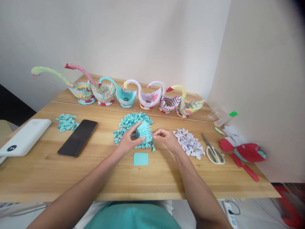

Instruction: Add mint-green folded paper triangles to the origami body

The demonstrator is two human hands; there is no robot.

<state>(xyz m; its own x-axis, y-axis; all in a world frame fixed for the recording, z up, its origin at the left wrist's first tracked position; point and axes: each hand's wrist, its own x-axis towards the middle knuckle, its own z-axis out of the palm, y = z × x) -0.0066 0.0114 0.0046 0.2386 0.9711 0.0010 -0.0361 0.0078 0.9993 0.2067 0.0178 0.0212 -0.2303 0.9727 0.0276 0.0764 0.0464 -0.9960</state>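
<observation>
My left hand (130, 140) is wrapped round a teal paper-origami piece (145, 130) built from interlocked folded triangles, thumb and index finger on either side of it. At its spiky right edge, my right hand (165, 138) is closed in a pinch; whatever lies between those fingertips is too small to make out. Behind and around the piece spreads a pile of loose teal folded triangles (126, 122). A flat teal paper card (140, 159) lies just in front of my hands. To the right of my right hand sits a heap of white folded triangles (189, 144).
Several origami swans (126, 97) stand in a row along the back. On the left are a white power bank (28, 136), a black phone (78, 138) and more teal triangles (66, 122). Scissors (213, 151) and a red-and-teal origami piece (250, 152) lie at the right.
</observation>
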